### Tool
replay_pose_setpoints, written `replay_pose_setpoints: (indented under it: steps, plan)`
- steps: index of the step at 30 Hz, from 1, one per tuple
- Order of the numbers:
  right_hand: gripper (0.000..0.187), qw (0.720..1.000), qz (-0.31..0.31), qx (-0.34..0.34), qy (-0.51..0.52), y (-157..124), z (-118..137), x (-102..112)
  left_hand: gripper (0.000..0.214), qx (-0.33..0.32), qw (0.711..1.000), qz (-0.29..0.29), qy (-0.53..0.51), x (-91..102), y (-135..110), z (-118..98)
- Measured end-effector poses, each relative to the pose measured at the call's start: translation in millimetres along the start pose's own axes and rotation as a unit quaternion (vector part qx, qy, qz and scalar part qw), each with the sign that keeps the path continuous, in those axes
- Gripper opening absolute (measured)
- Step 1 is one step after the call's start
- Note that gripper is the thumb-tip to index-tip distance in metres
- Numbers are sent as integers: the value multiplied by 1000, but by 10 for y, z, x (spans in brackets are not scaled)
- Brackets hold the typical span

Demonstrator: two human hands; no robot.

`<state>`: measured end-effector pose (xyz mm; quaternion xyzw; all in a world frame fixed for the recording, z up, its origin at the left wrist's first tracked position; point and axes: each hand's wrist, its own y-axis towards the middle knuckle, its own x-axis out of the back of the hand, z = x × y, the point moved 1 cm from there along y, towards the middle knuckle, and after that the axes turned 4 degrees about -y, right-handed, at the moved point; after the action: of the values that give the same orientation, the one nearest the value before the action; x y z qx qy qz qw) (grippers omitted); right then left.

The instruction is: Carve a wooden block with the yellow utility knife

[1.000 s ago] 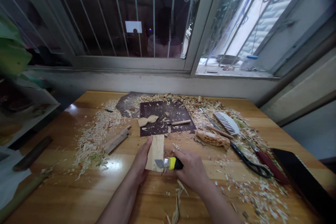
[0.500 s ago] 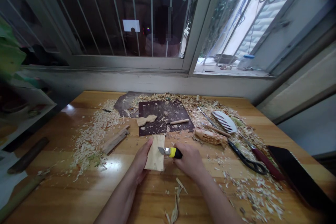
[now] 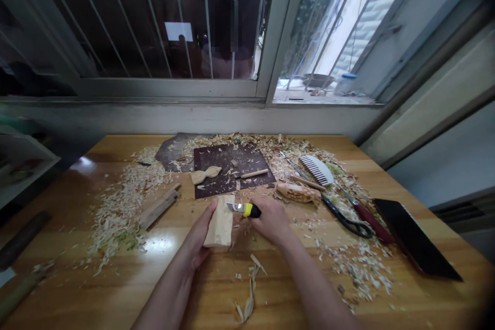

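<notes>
A pale flat wood block (image 3: 220,222) lies on the wooden table (image 3: 116,289) in front of me. My left hand (image 3: 199,234) grips its left edge and holds it down. My right hand (image 3: 269,218) is closed round a knife with a yellow and black handle (image 3: 247,210). The knife's short blade rests on the far right part of the block.
Wood shavings (image 3: 124,206) cover much of the table. Beyond the block lie dark sandpaper sheets (image 3: 232,167) with a carved wooden piece (image 3: 206,174) and a small stick (image 3: 253,174). A comb (image 3: 317,169), scissors (image 3: 342,216), a red-handled tool (image 3: 367,215) and a saw (image 3: 417,240) lie right. Wood strips (image 3: 157,207) lie left.
The knife has travelled from the block's near end to its far end. My head has turned right, so everything sits further left in view.
</notes>
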<state>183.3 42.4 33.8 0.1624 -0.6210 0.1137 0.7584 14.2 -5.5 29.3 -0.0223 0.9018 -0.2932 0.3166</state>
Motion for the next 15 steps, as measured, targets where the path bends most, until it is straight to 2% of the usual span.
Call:
replay_pose_setpoints:
  steps: [7, 13, 15]
  plan:
    - [12, 1000, -7, -3, 3, -5, -3, 33, 39, 22, 1000, 4, -13, -14, -13, -15]
    - [12, 999, -25, -23, -6, -31, 36, 1, 38, 89, 992, 26, -84, -68, -40, 5]
    - [14, 999, -31, -33, -10, -42, 72, -7, 38, 72, 992, 20, -101, -95, -41, 38]
